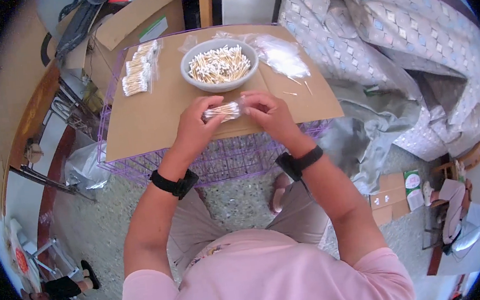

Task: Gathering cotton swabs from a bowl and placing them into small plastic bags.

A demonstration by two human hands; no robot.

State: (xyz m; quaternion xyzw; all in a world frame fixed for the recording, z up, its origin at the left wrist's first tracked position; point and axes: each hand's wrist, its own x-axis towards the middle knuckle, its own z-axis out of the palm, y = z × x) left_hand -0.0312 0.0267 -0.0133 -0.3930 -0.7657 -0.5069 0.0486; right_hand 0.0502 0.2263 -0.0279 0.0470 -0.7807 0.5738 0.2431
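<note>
Watching remotely, I see the bag of cotton swabs (223,112) held sideways between the two hands, over the cardboard (157,114) near its front edge. The left hand (198,119) is clamped on its left end; the right hand (269,111) pinches its right end. The bowl (223,87) stands just beyond both.

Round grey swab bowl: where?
In the head view, the round grey bowl sits on the brown cardboard sheet, between bagged white-tipped swabs at left and clear plastic bags at right.
</note>
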